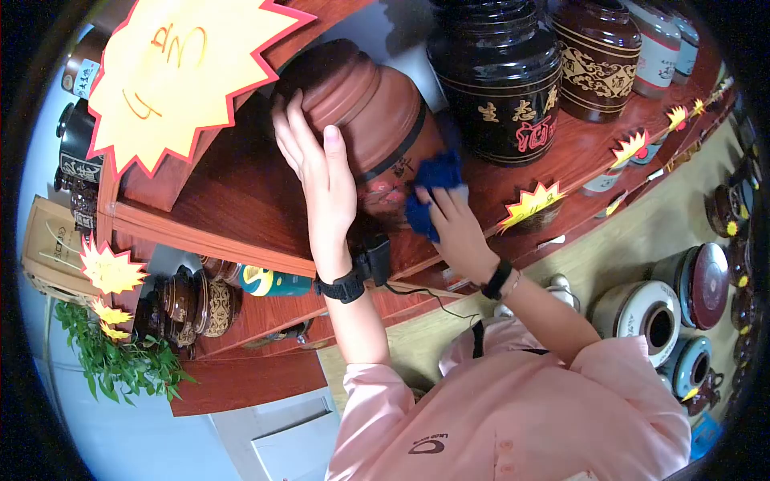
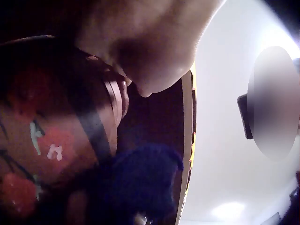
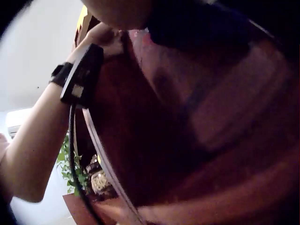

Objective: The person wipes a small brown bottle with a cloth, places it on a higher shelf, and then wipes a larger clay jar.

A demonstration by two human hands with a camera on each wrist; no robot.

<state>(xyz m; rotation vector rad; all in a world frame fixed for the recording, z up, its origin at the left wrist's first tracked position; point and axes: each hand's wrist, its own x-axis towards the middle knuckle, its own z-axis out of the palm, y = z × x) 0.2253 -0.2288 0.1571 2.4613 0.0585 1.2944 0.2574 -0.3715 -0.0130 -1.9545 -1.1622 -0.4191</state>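
A reddish-brown clay jar (image 1: 377, 104) with a dark band, painted red flowers and dark lettering stands on the wooden shelf (image 1: 241, 208). My left hand (image 1: 325, 180) rests against its side near the shoulder, fingers extended and thumb raised along the clay. Lower down, my right hand (image 1: 459, 232) holds a bunched blue cloth (image 1: 439, 172) against the painted front. In the left wrist view the cloth (image 2: 140, 178) is dark beside the flowers of the jar (image 2: 51, 140). The right wrist view shows the cloth (image 3: 197, 26) overlapping the jar, with much in shadow.
A black glazed jar (image 1: 493, 88) stands close beside the clay one, then a brown patterned jar (image 1: 597, 60). A large yellow price star (image 1: 184, 72) juts in front at upper left. Smaller stars (image 1: 529, 204) line the shelf edge. A cable (image 1: 433, 297) hangs from my left wrist device.
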